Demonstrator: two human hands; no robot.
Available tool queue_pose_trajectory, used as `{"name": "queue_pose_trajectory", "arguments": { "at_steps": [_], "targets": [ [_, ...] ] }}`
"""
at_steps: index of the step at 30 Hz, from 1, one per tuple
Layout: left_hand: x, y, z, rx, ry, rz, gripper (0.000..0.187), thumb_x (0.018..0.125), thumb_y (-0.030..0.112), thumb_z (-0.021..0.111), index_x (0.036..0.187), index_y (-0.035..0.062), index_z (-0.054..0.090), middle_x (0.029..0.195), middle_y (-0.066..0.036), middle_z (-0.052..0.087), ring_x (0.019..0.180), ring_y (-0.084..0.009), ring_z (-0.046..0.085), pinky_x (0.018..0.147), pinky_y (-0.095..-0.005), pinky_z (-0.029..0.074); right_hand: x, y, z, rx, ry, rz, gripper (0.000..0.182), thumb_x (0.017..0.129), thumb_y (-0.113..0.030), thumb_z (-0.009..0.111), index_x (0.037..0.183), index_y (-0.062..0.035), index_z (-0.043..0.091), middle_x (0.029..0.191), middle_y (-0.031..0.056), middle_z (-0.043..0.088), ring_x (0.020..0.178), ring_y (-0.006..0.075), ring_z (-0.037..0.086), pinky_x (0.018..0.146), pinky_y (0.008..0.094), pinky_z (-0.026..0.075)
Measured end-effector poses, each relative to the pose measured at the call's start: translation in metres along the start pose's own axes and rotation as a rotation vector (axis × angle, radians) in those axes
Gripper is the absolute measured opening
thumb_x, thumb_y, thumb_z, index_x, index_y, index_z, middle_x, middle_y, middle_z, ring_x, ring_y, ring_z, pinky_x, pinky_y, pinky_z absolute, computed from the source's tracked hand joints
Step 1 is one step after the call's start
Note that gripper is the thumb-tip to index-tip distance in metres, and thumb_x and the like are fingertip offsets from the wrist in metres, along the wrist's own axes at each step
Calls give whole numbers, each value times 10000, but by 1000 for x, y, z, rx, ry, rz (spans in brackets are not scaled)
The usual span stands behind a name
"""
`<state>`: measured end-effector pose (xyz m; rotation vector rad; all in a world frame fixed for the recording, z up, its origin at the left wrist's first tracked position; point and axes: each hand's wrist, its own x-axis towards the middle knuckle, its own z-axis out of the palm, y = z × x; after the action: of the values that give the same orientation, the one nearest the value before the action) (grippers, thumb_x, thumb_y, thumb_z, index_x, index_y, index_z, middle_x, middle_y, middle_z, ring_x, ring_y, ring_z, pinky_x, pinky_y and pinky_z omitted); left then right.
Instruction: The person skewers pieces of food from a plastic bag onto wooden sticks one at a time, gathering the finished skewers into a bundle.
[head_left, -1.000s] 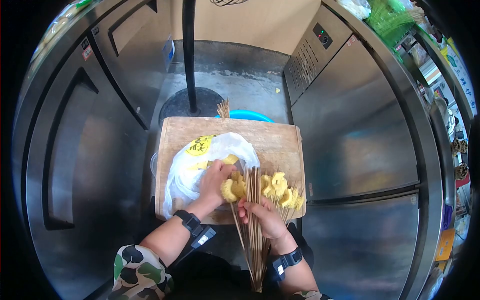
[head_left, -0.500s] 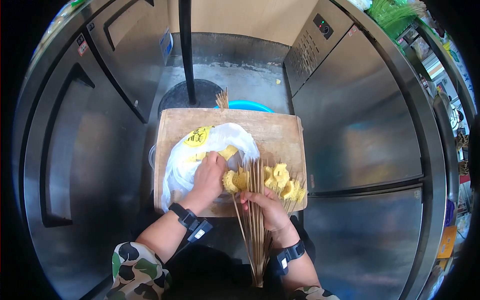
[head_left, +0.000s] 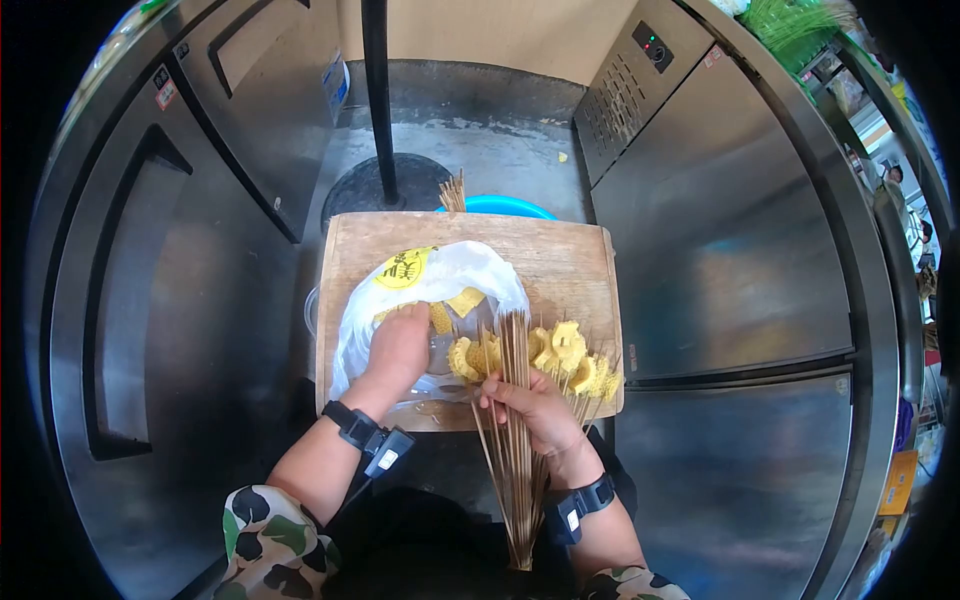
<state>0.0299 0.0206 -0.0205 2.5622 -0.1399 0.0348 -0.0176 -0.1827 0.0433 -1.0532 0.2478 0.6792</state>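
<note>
My right hand point(head_left: 537, 408) is closed around a bundle of thin wooden skewers point(head_left: 517, 440), held upright over the near edge of a wooden board. Yellow, honeycomb-textured pieces point(head_left: 563, 345), folded and threaded on skewers, fan out on both sides of the bundle. My left hand point(head_left: 400, 350) reaches into an open white plastic bag point(head_left: 460, 262) with its fingers curled down. Loose yellow honeycomb pieces point(head_left: 466, 301) lie in the bag beside those fingertips. What the left fingers pinch, if anything, is hidden under the hand.
The wooden board point(head_left: 570, 255) carries the bag. Behind it stand a blue basin point(head_left: 510, 206), more skewers point(head_left: 453, 192) and a black round base point(head_left: 345, 190) with a pole point(head_left: 378, 100). Steel cabinets rise close on the left point(head_left: 215, 300) and right point(head_left: 730, 250).
My left hand has moved left, away from the skewers and over the pieces in the bag, uncovering more of them. My right hand keeps its grip on the skewer bundle. The view has shifted slightly.
</note>
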Motion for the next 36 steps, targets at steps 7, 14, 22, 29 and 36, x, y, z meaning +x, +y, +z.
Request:
{"name": "queue_pose_trajectory", "arguments": {
  "at_steps": [7,14,22,29,36],
  "targets": [
    [17,-1,-4,-778,77,-283,292,951,284,445,823,32,517,618,-20,489,603,-89,476,586,-242,423,6,4,3,-29,-23,-18,52,844,-77,602,873,-49,569,759,49,612,578,79,516,530,186,419],
    [18,22,-5,-968,99,-361,311,968,311,395,814,65,506,683,3,474,582,-81,437,564,-233,406,7,6,4,-60,-15,-6,51,844,-81,603,864,-54,566,752,40,608,586,78,515,539,185,419],
    [21,18,-16,-1573,-64,-483,203,952,252,434,1009,70,503,743,-8,502,651,-103,495,611,-227,442,7,8,2,-90,-7,-12,45,848,-74,596,868,-43,569,760,41,604,596,78,516,553,185,424],
    [19,24,-28,-1618,-77,-381,323,873,40,539,1183,-17,470,1073,-150,599,1004,-232,589,906,-336,464,6,5,4,-95,-39,9,58,842,-58,603,886,-27,580,749,54,609,581,79,525,545,187,437],
    [20,33,-32,-1434,-5,-220,302,852,33,579,1139,-23,503,1073,-166,610,992,-213,601,896,-316,462,7,6,6,-105,-43,0,50,837,-44,606,876,-29,579,742,62,616,566,79,525,532,190,436]
  ]
}}
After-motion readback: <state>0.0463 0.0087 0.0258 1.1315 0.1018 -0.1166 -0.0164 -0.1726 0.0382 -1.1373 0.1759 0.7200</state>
